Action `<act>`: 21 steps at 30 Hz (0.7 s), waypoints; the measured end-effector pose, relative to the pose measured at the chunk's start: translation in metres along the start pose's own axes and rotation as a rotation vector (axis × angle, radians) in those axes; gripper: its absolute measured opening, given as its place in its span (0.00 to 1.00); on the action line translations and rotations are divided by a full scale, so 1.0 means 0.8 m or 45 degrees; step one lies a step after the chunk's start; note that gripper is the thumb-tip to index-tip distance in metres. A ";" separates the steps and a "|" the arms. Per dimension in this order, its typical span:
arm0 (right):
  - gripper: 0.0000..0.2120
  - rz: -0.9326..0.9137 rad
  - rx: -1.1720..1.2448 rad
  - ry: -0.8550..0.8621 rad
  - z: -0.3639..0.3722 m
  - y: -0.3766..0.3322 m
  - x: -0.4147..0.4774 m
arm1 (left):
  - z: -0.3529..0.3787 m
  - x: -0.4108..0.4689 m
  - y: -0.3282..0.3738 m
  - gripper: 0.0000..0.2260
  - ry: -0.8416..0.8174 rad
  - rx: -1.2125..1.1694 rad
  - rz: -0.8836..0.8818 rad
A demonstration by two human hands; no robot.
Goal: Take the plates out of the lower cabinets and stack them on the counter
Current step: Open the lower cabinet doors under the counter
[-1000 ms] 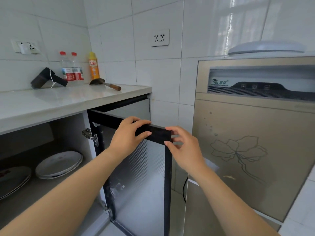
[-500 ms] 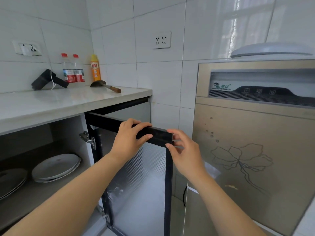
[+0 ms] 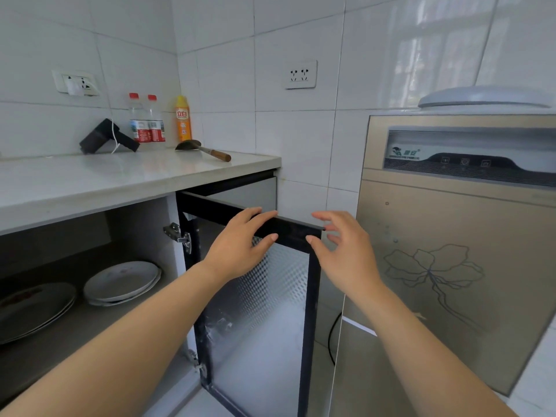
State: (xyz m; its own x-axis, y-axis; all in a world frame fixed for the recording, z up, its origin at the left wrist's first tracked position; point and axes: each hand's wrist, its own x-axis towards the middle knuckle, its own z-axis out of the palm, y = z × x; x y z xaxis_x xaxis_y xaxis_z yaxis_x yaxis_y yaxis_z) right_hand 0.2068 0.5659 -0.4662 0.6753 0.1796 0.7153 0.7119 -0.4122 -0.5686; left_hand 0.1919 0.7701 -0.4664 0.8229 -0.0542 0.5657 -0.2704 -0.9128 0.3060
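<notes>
A small stack of white plates [image 3: 122, 282] lies on the lower cabinet's shelf, left of the hinge. A second, larger plate stack [image 3: 33, 308] sits further left in shadow. The black-framed cabinet door [image 3: 270, 296] stands swung wide. My left hand [image 3: 240, 245] rests over the door's top rail, fingers draped on it. My right hand [image 3: 343, 251] hovers at the door's top corner, fingers spread, thumb just touching the frame. The pale counter [image 3: 105, 179] runs above the cabinet.
On the counter's back edge stand two water bottles [image 3: 146, 123], a yellow bottle [image 3: 183, 118], a black device with a white cord [image 3: 105, 139] and a wooden-handled spatula [image 3: 204, 149]. A gold appliance [image 3: 451, 251] fills the right side, close to the door.
My right hand has let go of the door's corner and spread its fingers. My left hand stays on the top rail. The view shifted slightly.
</notes>
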 end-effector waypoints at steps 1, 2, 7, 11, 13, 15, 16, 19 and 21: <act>0.15 -0.035 -0.041 0.006 -0.001 -0.007 0.000 | -0.006 -0.005 -0.002 0.22 -0.011 -0.005 0.002; 0.15 -0.067 -0.075 0.016 -0.002 -0.015 0.000 | -0.012 -0.011 -0.005 0.23 -0.021 -0.008 0.006; 0.16 -0.061 0.050 -0.056 0.019 -0.051 -0.010 | -0.058 -0.062 -0.028 0.22 -0.055 0.027 -0.053; 0.18 -0.051 0.142 -0.270 0.074 -0.084 -0.037 | -0.096 -0.132 -0.074 0.22 -0.105 0.142 -0.198; 0.17 -0.021 0.220 -0.376 0.111 -0.104 -0.054 | -0.117 -0.174 -0.104 0.21 -0.113 0.193 -0.283; 0.17 -0.002 0.296 -0.494 0.150 -0.125 -0.072 | -0.144 -0.218 -0.130 0.22 -0.084 0.246 -0.365; 0.17 0.014 0.344 -0.553 0.169 -0.137 -0.082 | -0.159 -0.238 -0.140 0.22 -0.066 0.272 -0.404; 0.16 0.035 0.446 -0.684 0.221 -0.174 -0.105 | -0.203 -0.292 -0.163 0.21 -0.001 0.381 -0.511; 0.16 0.015 0.483 -0.745 0.252 -0.198 -0.115 | -0.232 -0.320 -0.173 0.21 0.023 0.444 -0.598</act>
State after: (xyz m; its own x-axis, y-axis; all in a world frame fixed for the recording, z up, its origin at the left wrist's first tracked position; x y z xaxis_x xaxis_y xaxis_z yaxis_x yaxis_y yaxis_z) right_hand 0.0704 0.7948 -0.5237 0.6002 0.6726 0.4327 0.6502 -0.0953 -0.7538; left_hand -0.0738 0.9855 -0.5116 0.8055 0.3926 0.4440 0.3043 -0.9168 0.2586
